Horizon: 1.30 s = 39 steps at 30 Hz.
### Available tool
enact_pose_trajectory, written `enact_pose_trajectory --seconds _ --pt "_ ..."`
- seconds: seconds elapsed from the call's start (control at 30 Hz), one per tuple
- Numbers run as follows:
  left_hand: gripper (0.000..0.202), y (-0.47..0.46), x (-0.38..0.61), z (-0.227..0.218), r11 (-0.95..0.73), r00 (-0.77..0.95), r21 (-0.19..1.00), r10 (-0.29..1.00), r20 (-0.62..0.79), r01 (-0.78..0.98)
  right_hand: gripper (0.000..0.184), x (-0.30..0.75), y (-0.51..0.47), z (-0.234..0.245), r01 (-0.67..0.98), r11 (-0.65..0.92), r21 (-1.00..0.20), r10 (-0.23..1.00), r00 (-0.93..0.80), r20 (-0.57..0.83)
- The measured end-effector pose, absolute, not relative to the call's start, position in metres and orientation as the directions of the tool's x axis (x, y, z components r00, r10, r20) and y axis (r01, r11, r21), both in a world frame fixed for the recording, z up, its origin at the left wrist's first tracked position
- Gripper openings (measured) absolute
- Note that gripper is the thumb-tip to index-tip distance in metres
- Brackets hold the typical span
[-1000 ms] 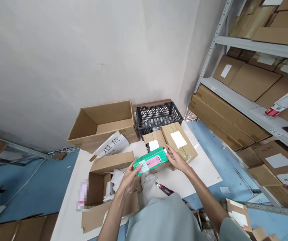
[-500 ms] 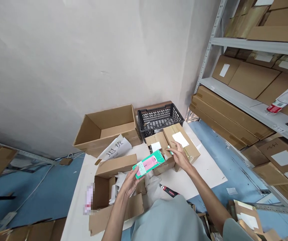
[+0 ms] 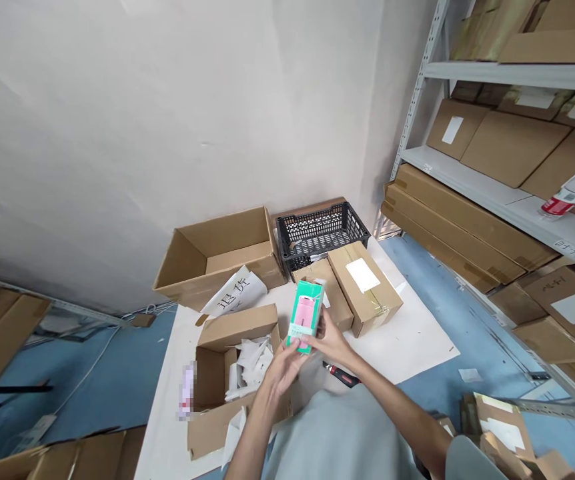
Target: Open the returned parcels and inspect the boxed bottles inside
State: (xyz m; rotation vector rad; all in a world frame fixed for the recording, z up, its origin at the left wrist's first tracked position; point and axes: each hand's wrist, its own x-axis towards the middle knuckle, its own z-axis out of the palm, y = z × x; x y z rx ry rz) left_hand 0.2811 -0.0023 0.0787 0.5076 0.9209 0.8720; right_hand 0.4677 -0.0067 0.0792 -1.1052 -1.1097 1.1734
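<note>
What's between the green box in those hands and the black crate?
The head view shows a brown cardboard box between the green box and the black crate, partly hidden.

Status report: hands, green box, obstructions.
Left hand and right hand gripping green-and-pink box. Box held above table, no obstruction seen. Utility knife on table, close by.

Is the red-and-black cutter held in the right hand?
No, the cutter lies on the table; the right hand holds the green box.
</note>
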Motion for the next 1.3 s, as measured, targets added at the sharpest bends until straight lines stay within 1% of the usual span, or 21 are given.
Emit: enact_pose_trajectory --seconds 0.03,0.1,0.17,0.2,0.23,0.27,0.33,0.37,0.4,0.47,0.53,0.63,0.73,0.8,0.83,0.97,1.03,1.1,1.17,1.2,1.3 --pt "0.056 -0.004 0.285 0.079 0.578 0.327 0.718 0.815 -0.479 -0.389 0.106 0.462 -0.007 0.076 -0.140 0.062 -0.988 0.997 0.064 0.054" --pt "0.065 0.000 0.285 0.086 0.573 0.319 0.760 0.814 -0.485 -0.307 0.102 0.460 -0.008 0.074 -0.122 0.071 -0.990 0.993 0.105 0.059" --pt "0.067 0.013 0.279 0.105 0.493 0.243 0.835 0.865 -0.440 -0.244 0.092 0.468 -0.015 0.075 -0.121 0.072 -0.990 0.996 0.065 0.064" --pt "0.065 0.022 0.275 0.118 0.413 0.173 0.883 0.908 -0.381 -0.223 0.086 0.473 -0.020 0.076 -0.121 0.061 -0.991 0.998 0.024 0.059" --pt "0.062 0.031 0.271 0.133 0.301 0.109 0.937 0.952 -0.285 -0.177 0.082 0.479 -0.025 0.077 -0.116 0.046 -0.992 0.999 -0.020 0.049" --pt "0.057 0.041 0.269 0.150 0.172 0.093 0.980 0.982 -0.162 -0.105 0.078 0.485 -0.031 0.079 -0.110 0.031 -0.993 0.997 -0.063 0.038" --pt "0.043 0.057 0.269 0.182 -0.020 0.196 0.998 0.981 0.009 0.051 0.077 0.493 -0.042 0.082 -0.111 0.003 -0.994 0.991 -0.136 0.018" --pt "0.036 0.064 0.271 0.196 -0.100 0.286 0.987 0.956 0.059 0.130 0.077 0.496 -0.047 0.083 -0.117 -0.011 -0.993 0.985 -0.169 0.009" --pt "0.032 0.069 0.274 0.208 -0.170 0.389 0.963 0.918 0.078 0.208 0.077 0.498 -0.050 0.084 -0.122 -0.024 -0.992 0.980 -0.200 0.001" --pt "0.042 0.075 0.282 0.222 -0.278 0.530 0.916 0.844 0.088 0.291 0.076 0.502 -0.055 0.087 -0.123 -0.048 -0.991 0.972 -0.234 -0.018" --pt "0.050 0.076 0.289 0.225 -0.319 0.581 0.890 0.810 0.077 0.327 0.074 0.505 -0.058 0.089 -0.113 -0.066 -0.991 0.967 -0.251 -0.036" --pt "0.053 0.075 0.295 0.216 -0.269 0.576 0.911 0.816 0.043 0.313 0.073 0.511 -0.061 0.091 -0.100 -0.071 -0.993 0.960 -0.278 -0.040" --pt "0.041 0.077 0.291 0.206 -0.169 0.600 0.951 0.800 -0.022 0.260 0.071 0.519 -0.063 0.091 -0.085 -0.069 -0.994 0.948 -0.317 -0.039" --pt "0.031 0.082 0.283 0.201 -0.117 0.657 0.959 0.750 -0.084 0.257 0.072 0.526 -0.063 0.090 -0.076 -0.085 -0.993 0.933 -0.355 -0.053" --pt "0.030 0.086 0.278 0.200 -0.096 0.702 0.960 0.702 -0.122 0.262 0.073 0.530 -0.062 0.089 -0.074 -0.098 -0.992 0.922 -0.382 -0.063" --pt "0.046 0.108 0.257 0.192 -0.026 0.872 0.962 0.428 -0.236 0.273 0.079 0.546 -0.055 0.089 -0.048 -0.175 -0.983 0.839 -0.529 -0.124" --pt "0.057 0.117 0.252 0.185 -0.008 0.902 0.961 0.349 -0.255 0.275 0.079 0.553 -0.050 0.091 -0.025 -0.225 -0.974 0.787 -0.595 -0.166" --pt "0.068 0.122 0.252 0.177 0.024 0.912 0.959 0.305 -0.275 0.281 0.079 0.558 -0.046 0.091 -0.006 -0.262 -0.965 0.744 -0.638 -0.198" --pt "0.071 0.122 0.255 0.170 0.075 0.913 0.955 0.283 -0.295 0.286 0.080 0.561 -0.042 0.091 -0.003 -0.291 -0.957 0.727 -0.651 -0.219" --pt "0.070 0.120 0.257 0.168 0.101 0.910 0.954 0.285 -0.301 0.284 0.081 0.562 -0.041 0.090 -0.007 -0.304 -0.953 0.730 -0.645 -0.228" --pt "0.058 0.111 0.262 0.165 0.147 0.886 0.958 0.366 -0.285 0.247 0.083 0.565 -0.040 0.087 -0.024 -0.337 -0.941 0.748 -0.615 -0.252"
